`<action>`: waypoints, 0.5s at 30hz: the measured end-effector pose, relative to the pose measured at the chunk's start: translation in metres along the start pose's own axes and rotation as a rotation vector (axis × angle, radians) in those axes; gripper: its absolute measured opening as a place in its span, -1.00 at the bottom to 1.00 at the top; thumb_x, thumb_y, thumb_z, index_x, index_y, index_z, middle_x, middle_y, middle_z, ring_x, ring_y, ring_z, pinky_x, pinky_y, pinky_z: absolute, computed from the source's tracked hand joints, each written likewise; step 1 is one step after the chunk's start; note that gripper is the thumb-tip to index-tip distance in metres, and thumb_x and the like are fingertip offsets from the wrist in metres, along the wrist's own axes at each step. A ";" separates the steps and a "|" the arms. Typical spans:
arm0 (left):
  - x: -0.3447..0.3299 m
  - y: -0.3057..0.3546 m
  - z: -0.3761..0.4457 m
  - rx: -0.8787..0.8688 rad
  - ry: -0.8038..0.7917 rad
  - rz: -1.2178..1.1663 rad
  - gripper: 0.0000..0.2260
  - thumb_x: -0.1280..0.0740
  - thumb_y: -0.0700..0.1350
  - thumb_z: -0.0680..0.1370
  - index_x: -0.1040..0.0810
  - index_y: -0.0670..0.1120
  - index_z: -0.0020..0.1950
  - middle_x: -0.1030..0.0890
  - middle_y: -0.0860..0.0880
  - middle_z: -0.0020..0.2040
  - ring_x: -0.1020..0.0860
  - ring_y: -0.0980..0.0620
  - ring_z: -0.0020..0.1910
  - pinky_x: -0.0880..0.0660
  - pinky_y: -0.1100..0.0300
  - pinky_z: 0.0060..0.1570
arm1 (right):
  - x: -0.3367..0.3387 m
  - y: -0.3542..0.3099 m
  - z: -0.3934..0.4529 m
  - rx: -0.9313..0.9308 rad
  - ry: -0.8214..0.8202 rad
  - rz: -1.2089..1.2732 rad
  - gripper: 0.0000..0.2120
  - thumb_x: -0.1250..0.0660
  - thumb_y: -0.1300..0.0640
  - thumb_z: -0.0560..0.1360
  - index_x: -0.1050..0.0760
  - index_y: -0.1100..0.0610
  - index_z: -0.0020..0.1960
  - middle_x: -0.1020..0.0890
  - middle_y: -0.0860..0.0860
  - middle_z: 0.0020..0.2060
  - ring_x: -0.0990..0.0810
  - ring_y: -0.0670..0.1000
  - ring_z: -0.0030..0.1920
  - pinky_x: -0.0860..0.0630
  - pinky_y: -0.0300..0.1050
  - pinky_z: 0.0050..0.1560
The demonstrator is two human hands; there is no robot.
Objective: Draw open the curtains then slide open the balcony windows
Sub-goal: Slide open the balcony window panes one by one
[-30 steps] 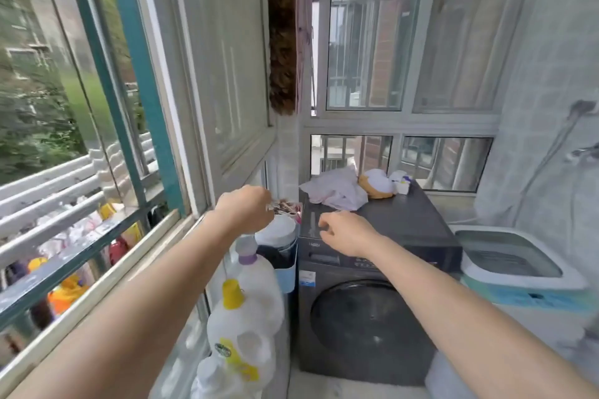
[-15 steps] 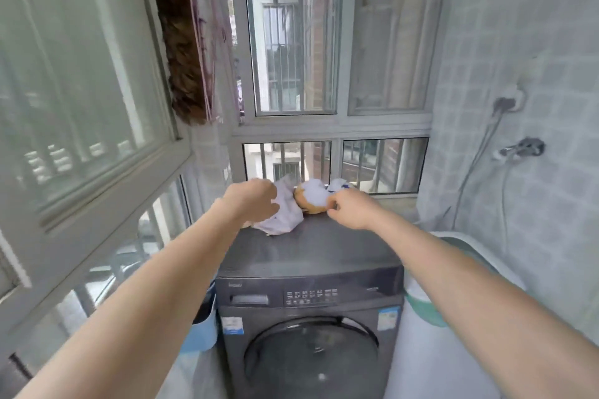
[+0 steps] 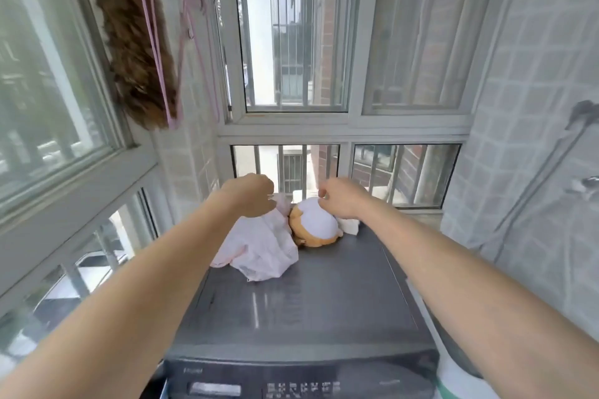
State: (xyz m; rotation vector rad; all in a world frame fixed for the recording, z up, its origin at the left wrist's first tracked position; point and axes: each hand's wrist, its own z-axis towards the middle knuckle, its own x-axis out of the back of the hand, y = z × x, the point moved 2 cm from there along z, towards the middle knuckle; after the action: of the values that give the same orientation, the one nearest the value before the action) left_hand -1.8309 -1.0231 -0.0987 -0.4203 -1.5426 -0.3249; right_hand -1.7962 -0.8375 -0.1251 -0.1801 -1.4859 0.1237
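The balcony's front sliding window (image 3: pixel 291 29) stands straight ahead in a white frame, with a second sash (image 3: pixel 418 29) to its right. Another large window (image 3: pixel 48 58) runs along the left side. No curtain shows in this view. My left hand (image 3: pixel 249 194) and my right hand (image 3: pixel 343 199) reach forward over a washing machine, just below the front window's lower panes (image 3: pixel 405 172). Both hands have their fingers curled, and I see nothing held in either. Neither hand touches the window frame.
A dark washing machine (image 3: pixel 308 301) stands between me and the front window, with a pink mesh bag (image 3: pixel 259 249) and a plush toy (image 3: pixel 314 227) on top. A feather duster (image 3: pixel 133 42) and pink hangers (image 3: pixel 191 10) hang at upper left. A tiled wall with a tap (image 3: pixel 583 185) is on the right.
The view has swung from the left window to the front window and moved closer over the washing machine. Both hands have risen and reached further forward.
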 end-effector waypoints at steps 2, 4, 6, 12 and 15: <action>0.001 -0.015 0.047 0.019 0.022 -0.021 -0.65 -0.21 0.05 0.59 -0.44 0.00 0.35 -0.51 0.01 0.29 -0.48 -0.07 0.25 -0.47 0.04 0.13 | 0.000 0.001 0.047 0.017 0.026 -0.010 -0.73 -0.20 0.14 0.53 -0.53 0.22 0.15 -0.61 0.14 0.09 -0.57 0.18 0.09 -0.54 0.01 0.04; 0.011 -0.031 0.095 0.015 0.044 -0.050 -0.66 -0.22 0.04 0.59 -0.46 -0.02 0.34 -0.51 0.00 0.29 -0.48 -0.08 0.25 -0.47 0.01 0.19 | 0.009 -0.001 0.092 0.035 0.057 -0.013 -0.73 -0.20 0.12 0.53 -0.53 0.21 0.14 -0.62 0.14 0.08 -0.57 0.19 0.07 -0.54 0.01 0.05; 0.021 -0.047 0.138 0.000 0.047 -0.071 -0.66 -0.22 0.01 0.59 -0.46 -0.06 0.34 -0.52 -0.03 0.28 -0.48 -0.09 0.26 -0.45 -0.01 0.23 | 0.017 -0.006 0.135 0.057 0.062 -0.050 -0.73 -0.20 0.11 0.53 -0.53 0.21 0.13 -0.62 0.15 0.07 -0.58 0.19 0.07 -0.55 0.04 0.05; 0.037 -0.092 0.242 0.005 0.062 -0.110 -0.61 -0.23 0.00 0.60 -0.41 -0.09 0.40 -0.49 -0.05 0.34 -0.43 -0.10 0.33 -0.41 0.01 0.28 | 0.033 -0.009 0.242 0.070 0.109 -0.092 -0.75 -0.16 0.12 0.55 -0.52 0.20 0.12 -0.64 0.11 0.02 -0.58 0.17 0.05 -0.50 -0.04 -0.02; 0.040 -0.110 0.281 0.020 0.073 -0.101 -0.60 -0.22 -0.01 0.60 -0.38 -0.10 0.42 -0.44 -0.07 0.38 -0.40 -0.10 0.35 -0.40 0.02 0.28 | 0.038 -0.008 0.288 0.092 0.109 -0.132 -0.72 -0.13 0.10 0.58 -0.47 0.18 0.20 -0.59 0.11 0.12 -0.54 0.18 0.11 -0.48 -0.04 0.02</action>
State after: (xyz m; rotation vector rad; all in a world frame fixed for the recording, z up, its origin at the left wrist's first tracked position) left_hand -2.1306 -0.9903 -0.0579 -0.3117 -1.4977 -0.3986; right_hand -2.0806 -0.8258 -0.0644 -0.0139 -1.3763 0.0751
